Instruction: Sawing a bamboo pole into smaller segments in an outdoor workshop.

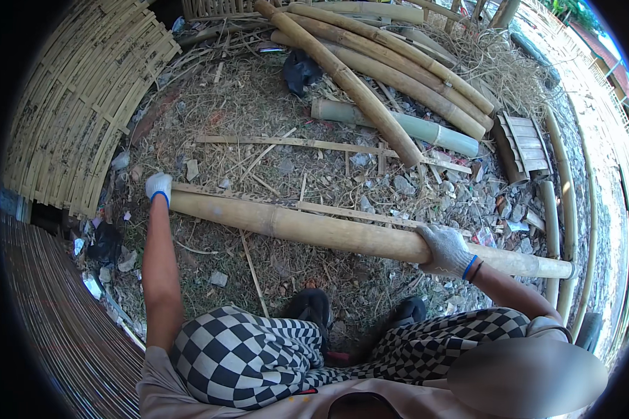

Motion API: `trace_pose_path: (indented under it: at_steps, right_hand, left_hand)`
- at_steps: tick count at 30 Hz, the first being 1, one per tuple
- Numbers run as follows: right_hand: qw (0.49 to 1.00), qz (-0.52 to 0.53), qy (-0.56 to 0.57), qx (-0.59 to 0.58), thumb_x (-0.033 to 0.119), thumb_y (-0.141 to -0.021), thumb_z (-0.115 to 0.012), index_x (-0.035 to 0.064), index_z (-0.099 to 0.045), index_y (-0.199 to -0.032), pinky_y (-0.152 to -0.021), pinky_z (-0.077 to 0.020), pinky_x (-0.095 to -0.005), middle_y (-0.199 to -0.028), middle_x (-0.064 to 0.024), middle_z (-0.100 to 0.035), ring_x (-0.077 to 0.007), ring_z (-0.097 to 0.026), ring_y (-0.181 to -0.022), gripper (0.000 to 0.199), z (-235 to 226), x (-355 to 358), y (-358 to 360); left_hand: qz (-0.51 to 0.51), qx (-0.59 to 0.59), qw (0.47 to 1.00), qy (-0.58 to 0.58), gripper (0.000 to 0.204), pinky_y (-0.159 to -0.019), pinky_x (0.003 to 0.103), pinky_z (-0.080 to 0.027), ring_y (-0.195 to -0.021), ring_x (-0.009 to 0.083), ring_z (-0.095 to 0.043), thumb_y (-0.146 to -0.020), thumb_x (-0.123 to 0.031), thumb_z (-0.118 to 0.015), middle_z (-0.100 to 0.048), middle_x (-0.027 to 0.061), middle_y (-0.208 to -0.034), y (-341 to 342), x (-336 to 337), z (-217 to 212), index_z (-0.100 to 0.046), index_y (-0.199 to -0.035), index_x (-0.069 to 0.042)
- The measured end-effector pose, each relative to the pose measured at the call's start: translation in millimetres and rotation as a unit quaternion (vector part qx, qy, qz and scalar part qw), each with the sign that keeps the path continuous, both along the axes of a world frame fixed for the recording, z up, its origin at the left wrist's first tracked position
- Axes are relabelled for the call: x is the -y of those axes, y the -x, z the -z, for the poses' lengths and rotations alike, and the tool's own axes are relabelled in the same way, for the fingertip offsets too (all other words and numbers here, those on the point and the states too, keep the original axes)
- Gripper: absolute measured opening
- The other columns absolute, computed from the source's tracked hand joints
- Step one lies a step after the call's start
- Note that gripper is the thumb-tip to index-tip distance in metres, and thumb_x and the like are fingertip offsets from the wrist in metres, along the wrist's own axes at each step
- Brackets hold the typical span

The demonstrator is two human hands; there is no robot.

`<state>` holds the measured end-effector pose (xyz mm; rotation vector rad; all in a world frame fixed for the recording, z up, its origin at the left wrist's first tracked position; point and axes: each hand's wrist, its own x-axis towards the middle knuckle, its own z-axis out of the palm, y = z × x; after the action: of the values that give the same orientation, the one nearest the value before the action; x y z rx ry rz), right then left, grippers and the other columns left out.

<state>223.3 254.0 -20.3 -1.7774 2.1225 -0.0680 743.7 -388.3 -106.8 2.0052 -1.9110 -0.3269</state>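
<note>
A thick, pale yellow bamboo pole [342, 234] lies crosswise in front of me, sloping slightly down to the right. At its left end is my left hand [159, 186], in a white glove with a blue cuff, its fingers closed on the pole's end and mostly hidden. My right hand [446, 250], in a grey-white glove, wraps over the pole right of its middle. Just beyond the pole, a thin split bamboo strip [356, 213] runs nearly alongside it.
Several bamboo poles [398, 59] are piled at the back, with a greenish bamboo length [426, 130] beside them. Woven bamboo panels [84, 105] stand at the left. Stone rubble [402, 185], dry straw and strips litter the ground. More poles [566, 188] lie along the right.
</note>
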Motion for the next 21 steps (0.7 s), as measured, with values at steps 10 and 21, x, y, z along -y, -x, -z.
trace_pose_path:
  at_steps: [10, 21]
  right_hand:
    - [0.985, -0.051, 0.061, -0.153, 0.022, -0.068, -0.082, 0.0172, -0.047, -0.146, -0.074, -0.0576, -0.0493, -0.105, -0.0181, -0.066, -0.0372, -0.072, -0.088, 0.086, -43.0, 46.3, 23.0]
    - [0.972, -0.038, 0.147, -0.177, 0.031, -0.07, -0.088, 0.0058, -0.05, -0.138, -0.093, -0.0517, -0.0503, -0.122, -0.0186, -0.061, -0.039, -0.065, -0.108, 0.082, 9.4, 92.6, 32.5]
  left_hand:
    - [-0.056, -0.689, 0.677, -0.252, 0.02, -0.107, 0.057, -0.047, -0.116, 0.0362, -0.06, -0.11, -0.019, -0.048, -0.063, 0.0144, -0.123, 12.5, 8.0, -66.1, -0.058, -0.12, -0.006]
    - [0.081, -0.703, 0.706, -0.028, 0.032, -0.088, 0.048, -0.06, -0.094, 0.0293, -0.069, -0.112, -0.021, -0.033, -0.069, 0.015, -0.105, -101.5, 92.1, -185.4, -0.057, -0.111, 0.0]
